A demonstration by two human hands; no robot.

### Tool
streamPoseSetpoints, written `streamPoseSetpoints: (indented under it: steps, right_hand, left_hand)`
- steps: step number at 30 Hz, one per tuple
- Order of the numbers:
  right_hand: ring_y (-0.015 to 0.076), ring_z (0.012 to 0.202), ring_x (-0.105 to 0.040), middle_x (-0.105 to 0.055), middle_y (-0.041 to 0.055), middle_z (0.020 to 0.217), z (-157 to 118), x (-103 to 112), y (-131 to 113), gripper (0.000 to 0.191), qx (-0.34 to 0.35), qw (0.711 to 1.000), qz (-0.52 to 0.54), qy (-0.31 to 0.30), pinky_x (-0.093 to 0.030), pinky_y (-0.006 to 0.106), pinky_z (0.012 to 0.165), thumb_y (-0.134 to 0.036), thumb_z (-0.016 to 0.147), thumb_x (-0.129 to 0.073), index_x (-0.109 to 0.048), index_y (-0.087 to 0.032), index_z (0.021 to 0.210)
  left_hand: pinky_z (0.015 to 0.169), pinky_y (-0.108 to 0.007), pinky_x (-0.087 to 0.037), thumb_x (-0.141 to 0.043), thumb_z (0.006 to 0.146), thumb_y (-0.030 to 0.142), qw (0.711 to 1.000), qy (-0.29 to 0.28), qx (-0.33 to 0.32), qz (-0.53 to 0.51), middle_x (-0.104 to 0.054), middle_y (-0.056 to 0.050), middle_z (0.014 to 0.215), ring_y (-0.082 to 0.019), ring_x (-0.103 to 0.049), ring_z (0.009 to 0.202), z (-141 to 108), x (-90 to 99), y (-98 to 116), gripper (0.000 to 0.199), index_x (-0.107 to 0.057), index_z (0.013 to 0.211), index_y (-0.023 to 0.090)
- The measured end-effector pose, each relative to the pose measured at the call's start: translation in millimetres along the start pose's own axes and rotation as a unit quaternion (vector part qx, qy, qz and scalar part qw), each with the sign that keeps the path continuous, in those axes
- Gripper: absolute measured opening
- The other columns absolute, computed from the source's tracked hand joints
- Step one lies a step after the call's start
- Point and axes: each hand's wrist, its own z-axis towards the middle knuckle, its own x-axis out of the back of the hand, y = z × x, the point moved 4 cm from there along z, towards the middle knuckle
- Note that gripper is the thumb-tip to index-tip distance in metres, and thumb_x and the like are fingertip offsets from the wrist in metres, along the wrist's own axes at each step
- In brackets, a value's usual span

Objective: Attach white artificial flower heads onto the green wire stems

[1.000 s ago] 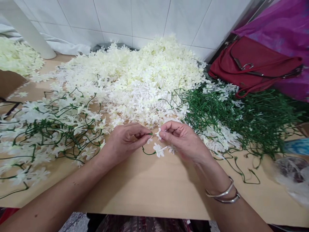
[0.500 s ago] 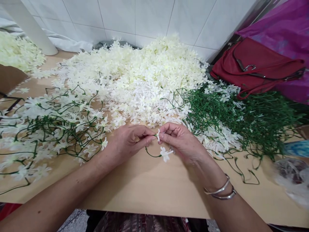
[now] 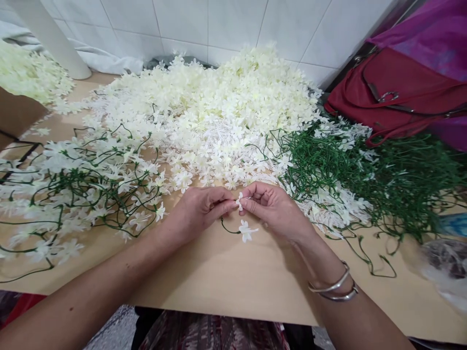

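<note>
Near the middle of the table (image 3: 219, 277), my left hand (image 3: 204, 210) pinches a green stem close to a small white flower (image 3: 240, 201). The fingertips of my right hand (image 3: 268, 206) close on the other side of that flower, almost touching the left ones. A second white flower (image 3: 247, 231) hangs below on a curved green stem (image 3: 226, 227) that comes down from my left fingertips. Behind both hands lies a large heap of loose white flowers (image 3: 219, 102).
Stemmed white flowers (image 3: 91, 184) spread at the left. Bare green stems (image 3: 328, 155) pile at the right, before a red bag (image 3: 401, 92). A clear plastic bag (image 3: 443, 267) sits at the right edge. A white pole (image 3: 54, 41) stands back left.
The view has shifted slightly. My hands stay together at the flower, with the fingertips a little closer, and the hanging flower has swung slightly left.
</note>
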Motion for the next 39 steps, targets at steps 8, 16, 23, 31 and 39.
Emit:
streamPoseSetpoints:
  steps: [8,16,23,31,39]
  right_hand:
    - [0.0132,0.063,-0.062,-0.07,-0.0007,0.067,2,9,-1,0.035,0.001,0.999,0.011,0.03,-0.049,0.028,0.064,-0.046,0.072,-0.091,-0.07,-0.019,0.08]
    - [0.0122,0.061,-0.06,-0.071,-0.0006,0.067,-1,7,-3,0.034,-0.009,1.0,-0.002,0.026,-0.046,0.027,0.06,-0.045,0.072,-0.091,-0.07,-0.019,0.079]
    - [0.0123,0.062,-0.063,-0.072,-0.0008,0.067,0,8,-1,0.03,-0.017,1.0,0.001,0.023,-0.049,0.027,0.064,-0.042,0.073,-0.09,-0.072,-0.019,0.08]
    - [0.0124,0.064,-0.064,-0.072,-0.0004,0.07,-1,2,-3,0.029,-0.026,1.0,-0.009,0.01,-0.051,0.027,0.064,-0.041,0.076,-0.088,-0.069,-0.019,0.081]
    - [0.0115,0.064,-0.063,-0.071,-0.0005,0.069,-1,-2,1,0.02,-0.034,0.999,-0.018,0.001,-0.051,0.026,0.064,-0.032,0.08,-0.082,-0.067,-0.018,0.081]
  left_hand:
    - [0.071,-0.023,-0.057,-0.067,0.098,0.024,0.995,-0.004,0.019,-0.102,-0.081,-0.003,0.088,-0.013,-0.073,0.077,5,-2.5,-7,0.015,-0.082,0.101,0.022]
    - [0.066,-0.025,-0.058,-0.071,0.096,0.032,0.969,-0.015,0.133,-0.208,-0.08,-0.006,0.081,-0.016,-0.074,0.072,1,-9.1,-16,0.019,-0.077,0.096,0.015]
    - [0.058,-0.022,-0.048,-0.071,0.096,0.03,0.972,-0.006,0.104,-0.211,-0.077,-0.004,0.076,-0.011,-0.065,0.064,2,-8.4,-11,0.017,-0.075,0.089,0.016]
    - [0.053,-0.02,-0.04,-0.068,0.097,0.026,0.986,0.009,0.072,-0.15,-0.072,0.0,0.071,-0.008,-0.055,0.058,-2,-7.5,-8,0.014,-0.074,0.088,0.017]
    - [0.053,-0.022,-0.038,-0.068,0.097,0.023,0.995,0.004,0.046,-0.092,-0.069,0.002,0.07,-0.009,-0.054,0.059,-3,-6.4,-10,0.011,-0.072,0.088,0.018]
